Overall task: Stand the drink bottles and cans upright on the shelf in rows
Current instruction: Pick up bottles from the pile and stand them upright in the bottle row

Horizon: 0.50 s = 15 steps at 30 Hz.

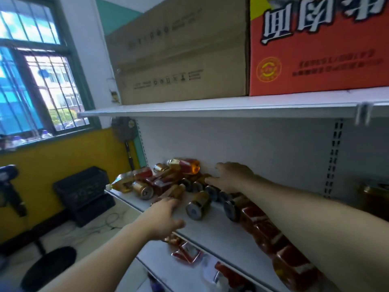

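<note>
A small shop: white slotted shelving (210, 106) carrying stock cartons (181, 53) above drinks (166, 182).

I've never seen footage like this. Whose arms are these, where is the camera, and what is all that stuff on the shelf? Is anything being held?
There is no machine here. These are a person's two bare arms, filmed by one wide-angle camera worn on the head, which looks forward and down. That is why the arms come in from the bottom of the picture. The left hand and the right hand both reach to a white shelf. On it is a jumble of drink bottles and gold cans, lying on their sides rather than standing. The fingers of both hands look spread and relaxed. Neither hand plainly grips anything, though the picture is blurred. On the shelf above stand a brown carton and an orange-red carton.
</note>
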Available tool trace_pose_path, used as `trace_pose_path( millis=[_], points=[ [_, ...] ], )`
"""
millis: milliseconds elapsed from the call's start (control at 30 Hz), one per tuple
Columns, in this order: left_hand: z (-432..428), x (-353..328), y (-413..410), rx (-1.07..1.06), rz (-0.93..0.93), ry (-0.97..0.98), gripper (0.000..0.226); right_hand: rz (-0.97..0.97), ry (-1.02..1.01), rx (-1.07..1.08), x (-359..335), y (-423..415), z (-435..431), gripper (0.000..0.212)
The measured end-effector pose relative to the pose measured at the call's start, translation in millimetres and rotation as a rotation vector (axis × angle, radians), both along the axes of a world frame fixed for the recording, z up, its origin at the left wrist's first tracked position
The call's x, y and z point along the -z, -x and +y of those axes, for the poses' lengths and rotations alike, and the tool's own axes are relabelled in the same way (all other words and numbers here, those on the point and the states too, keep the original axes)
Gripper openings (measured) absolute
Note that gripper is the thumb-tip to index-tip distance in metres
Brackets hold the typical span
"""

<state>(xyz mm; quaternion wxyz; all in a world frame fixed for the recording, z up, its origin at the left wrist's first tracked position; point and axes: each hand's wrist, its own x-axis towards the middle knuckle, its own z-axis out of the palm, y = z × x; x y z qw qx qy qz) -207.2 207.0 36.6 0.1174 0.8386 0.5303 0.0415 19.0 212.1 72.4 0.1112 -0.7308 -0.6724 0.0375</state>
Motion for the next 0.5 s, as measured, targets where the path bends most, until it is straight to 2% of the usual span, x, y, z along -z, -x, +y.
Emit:
trace_pose_path(
  millis=[67, 267, 500],
  points=[
    [36, -4, 7, -0.033, -0.021, 0.007, 0.067, 0.030, -0.001, -0.016, 2, 5, 39, 0.063],
    [136, -6, 36, -0.102, -0.039, 0.047, 0.050, 0.039, 0.029, -0.021, 12, 19, 144, 0.070],
    [253, 4, 81, -0.108, 0.014, 0.019, 0.058, 0.015, 0.038, 0.006, 22, 56, 231, 0.073]
  ],
)
